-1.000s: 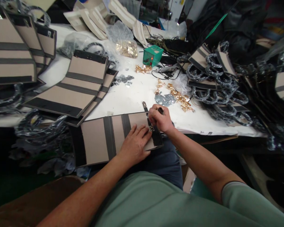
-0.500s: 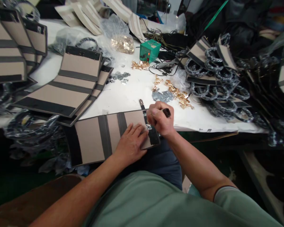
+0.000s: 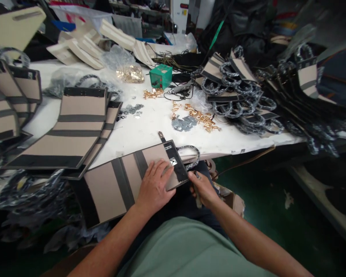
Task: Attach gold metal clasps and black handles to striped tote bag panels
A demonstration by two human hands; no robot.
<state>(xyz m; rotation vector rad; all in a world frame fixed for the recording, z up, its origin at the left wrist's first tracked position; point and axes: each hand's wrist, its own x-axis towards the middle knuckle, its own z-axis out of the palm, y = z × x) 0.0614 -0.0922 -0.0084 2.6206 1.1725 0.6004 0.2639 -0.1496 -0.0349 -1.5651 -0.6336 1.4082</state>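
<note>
A long beige panel with dark bands (image 3: 103, 188) lies at the table's front edge, partly over my lap. My left hand (image 3: 155, 182) rests flat on its right part, fingers spread. Near the panel's right end is a small silver metal plate (image 3: 173, 161) on a black strip. A wrapped loop handle (image 3: 193, 156) sticks out past that end. Just off the panel's lower right corner, my right hand (image 3: 201, 186) is closed round a tool with a greyish handle (image 3: 198, 201); the rest of the tool is hard to make out.
Similar panels (image 3: 72, 142) are stacked on the left. Gold clips (image 3: 200, 117) and grey metal pieces (image 3: 184, 123) lie behind the panel, near a green box (image 3: 160, 77). Wrapped handles (image 3: 248, 104) pile up at the right. The white table (image 3: 138, 132) ends before my lap.
My right hand has moved down and away from the metal plate, off the panel's right end. The handle loop and plate now show more fully. The view has shifted; my left hand stays on the panel.
</note>
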